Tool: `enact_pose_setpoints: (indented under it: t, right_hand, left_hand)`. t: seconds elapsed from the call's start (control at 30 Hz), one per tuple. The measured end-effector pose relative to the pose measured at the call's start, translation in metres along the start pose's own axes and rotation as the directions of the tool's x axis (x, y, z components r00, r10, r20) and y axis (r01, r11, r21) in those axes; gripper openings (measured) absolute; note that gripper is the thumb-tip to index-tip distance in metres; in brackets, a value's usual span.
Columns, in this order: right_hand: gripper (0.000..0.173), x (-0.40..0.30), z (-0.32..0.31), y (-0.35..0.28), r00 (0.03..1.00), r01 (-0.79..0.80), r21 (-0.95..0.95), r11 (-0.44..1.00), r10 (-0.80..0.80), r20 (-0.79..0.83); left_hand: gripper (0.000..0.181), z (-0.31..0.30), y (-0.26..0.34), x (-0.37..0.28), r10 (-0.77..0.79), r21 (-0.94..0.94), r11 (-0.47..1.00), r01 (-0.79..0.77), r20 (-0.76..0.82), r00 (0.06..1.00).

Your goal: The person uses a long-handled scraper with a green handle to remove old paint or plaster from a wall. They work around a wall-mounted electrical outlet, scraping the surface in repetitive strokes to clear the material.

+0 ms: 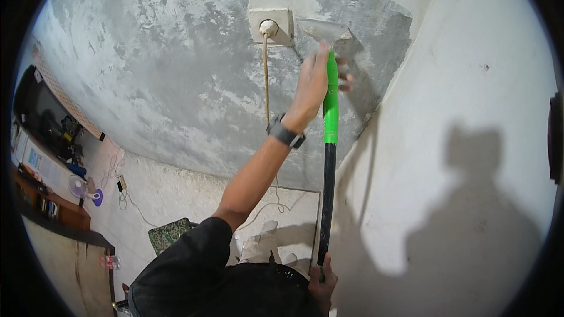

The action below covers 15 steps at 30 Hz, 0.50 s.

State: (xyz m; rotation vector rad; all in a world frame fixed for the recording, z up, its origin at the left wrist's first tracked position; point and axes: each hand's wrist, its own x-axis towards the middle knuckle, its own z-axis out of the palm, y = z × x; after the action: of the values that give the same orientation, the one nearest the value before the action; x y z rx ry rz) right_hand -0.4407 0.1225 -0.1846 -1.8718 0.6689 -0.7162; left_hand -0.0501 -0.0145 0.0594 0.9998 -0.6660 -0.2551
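A long-handled scraper [330,110] stands nearly upright in front of me, with a bright green upper grip and a black pole below. Its wide, pale metal blade [326,31] lies against the grey plastered wall [211,75]. My left hand [315,77], blurred and wearing a dark wristwatch [286,134], is around the upper green section, its fingertips showing past the far side. Low down near my waist, my right hand [324,284] grips the bottom of the pole. Just left of the blade is a wall socket [271,26] holding a white plug.
From the plug a cable [266,83] hangs down the wall. A white side wall [440,75] meets the grey one at a corner on the right. On the floor are a patterned green item [169,235] and loose cords. A small fan [83,189] and cabinet [66,213] stand left.
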Motion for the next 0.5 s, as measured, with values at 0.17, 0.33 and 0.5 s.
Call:
enact_pose_setpoints:
  t: [0.17, 0.33, 0.5]
  right_hand:
    - [0.063, 0.004, -0.009, -0.04, 0.947, -0.316, 0.205, 0.926, 0.294, 0.132]
    - [0.068, -0.01, -0.021, -0.019, 0.865, -0.477, 0.551, 0.685, 0.255, 0.432]
    - [0.062, -0.02, -0.002, -0.011, 0.94, -0.341, 0.575, 0.743, 0.272, 0.205]
  left_hand:
    - [0.049, 0.002, 0.006, 0.025, -0.16, -0.009, 0.987, 0.16, 0.002, 0.987]
    - [0.054, 0.001, 0.006, 0.033, -0.158, 0.042, 0.987, 0.157, 0.009, 0.987]
    - [0.057, 0.003, 0.007, 0.029, -0.163, 0.071, 0.985, 0.16, 0.027, 0.986]
